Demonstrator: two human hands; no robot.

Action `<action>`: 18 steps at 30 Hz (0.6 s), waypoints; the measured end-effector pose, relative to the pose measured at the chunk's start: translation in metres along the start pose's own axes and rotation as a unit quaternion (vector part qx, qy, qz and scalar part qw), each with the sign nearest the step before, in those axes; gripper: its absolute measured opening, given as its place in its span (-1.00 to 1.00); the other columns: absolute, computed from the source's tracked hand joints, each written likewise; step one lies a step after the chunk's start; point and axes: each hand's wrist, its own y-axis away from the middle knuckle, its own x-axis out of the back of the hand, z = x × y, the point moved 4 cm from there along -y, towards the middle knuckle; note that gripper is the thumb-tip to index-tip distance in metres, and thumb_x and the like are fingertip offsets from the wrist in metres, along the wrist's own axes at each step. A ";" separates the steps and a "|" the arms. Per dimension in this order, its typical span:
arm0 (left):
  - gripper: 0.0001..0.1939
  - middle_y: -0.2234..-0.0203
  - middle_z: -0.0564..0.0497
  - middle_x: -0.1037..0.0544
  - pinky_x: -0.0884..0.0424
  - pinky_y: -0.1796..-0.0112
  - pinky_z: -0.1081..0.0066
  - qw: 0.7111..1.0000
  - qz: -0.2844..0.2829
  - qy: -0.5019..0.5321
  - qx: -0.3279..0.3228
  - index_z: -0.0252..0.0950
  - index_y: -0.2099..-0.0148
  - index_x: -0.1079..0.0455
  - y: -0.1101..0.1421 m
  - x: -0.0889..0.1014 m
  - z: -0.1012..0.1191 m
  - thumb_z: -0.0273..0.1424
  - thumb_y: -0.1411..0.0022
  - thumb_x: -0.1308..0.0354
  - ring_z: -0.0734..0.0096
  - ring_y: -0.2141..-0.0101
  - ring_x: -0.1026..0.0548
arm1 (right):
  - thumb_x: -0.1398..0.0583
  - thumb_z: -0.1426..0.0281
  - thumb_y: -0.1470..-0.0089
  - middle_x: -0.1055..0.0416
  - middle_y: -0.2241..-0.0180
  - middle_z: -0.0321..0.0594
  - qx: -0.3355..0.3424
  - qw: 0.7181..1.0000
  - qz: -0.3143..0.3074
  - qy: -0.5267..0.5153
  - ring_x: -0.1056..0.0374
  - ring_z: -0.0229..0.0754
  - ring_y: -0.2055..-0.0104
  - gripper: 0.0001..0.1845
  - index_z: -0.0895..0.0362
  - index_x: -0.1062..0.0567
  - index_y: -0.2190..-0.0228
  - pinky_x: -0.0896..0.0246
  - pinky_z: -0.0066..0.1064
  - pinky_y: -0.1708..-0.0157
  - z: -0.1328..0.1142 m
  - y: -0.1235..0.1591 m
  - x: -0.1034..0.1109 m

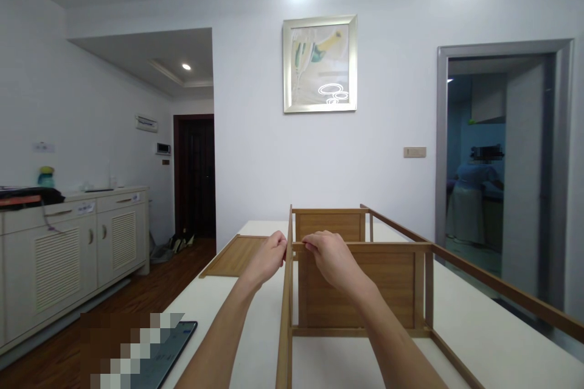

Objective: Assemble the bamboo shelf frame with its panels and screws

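Observation:
A wooden shelf rack point(351, 247) lies on its side on the white table, its slatted panels standing upright between long rails. My left hand point(272, 250) is closed against the outer side of the left rail point(286, 298), close to where a panel meets it. What its fingers pinch, if anything, is hidden. Opposite it, inside the frame, my right hand point(331, 255) grips the top edge of the nearer shelf panel point(387, 289) beside that same joint. A farther shelf panel point(331, 226) stands behind, joined between the rails.
A loose wooden panel point(232, 255) lies flat on the white table point(246, 316), left of the rack. A dark-screened tablet or phone point(176, 349) rests at the table's left edge. White cabinets point(68, 261) line the left wall. A person point(472, 194) stands beyond the right doorway.

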 end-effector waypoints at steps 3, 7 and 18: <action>-0.79 0.55 0.14 -0.27 -0.13 0.44 0.46 1.000 -0.002 -0.024 -0.019 -0.20 0.43 -0.12 -0.001 0.000 0.000 -0.29 -0.25 0.17 0.44 0.48 -0.25 | 0.02 0.51 -0.26 -0.53 0.29 -0.15 -0.002 1.000 0.002 0.006 -0.36 -0.16 0.18 -0.64 0.08 -0.56 0.21 -0.02 -0.40 0.21 0.000 0.000 -0.002; -0.74 0.57 0.12 -0.25 -0.13 0.44 0.44 0.999 -0.025 -0.044 -0.020 -0.20 0.48 -0.09 -0.004 0.000 -0.005 -0.27 -0.24 0.16 0.41 0.48 -0.23 | 0.04 0.53 -0.26 -0.52 0.31 -0.19 0.009 1.000 0.015 -0.009 -0.34 -0.18 0.22 -0.63 0.08 -0.56 0.25 0.00 -0.40 0.23 0.001 0.000 -0.003; -0.86 0.54 0.12 -0.32 -0.13 0.39 0.45 0.990 0.018 -0.113 -0.083 -0.21 0.44 -0.15 -0.002 0.006 0.004 -0.44 -0.17 0.10 0.41 0.44 -0.29 | 0.00 0.51 -0.26 -0.53 0.31 -0.19 -0.002 1.000 0.009 -0.014 -0.35 -0.16 0.20 -0.65 0.07 -0.57 0.26 0.02 -0.40 0.25 -0.005 0.002 0.003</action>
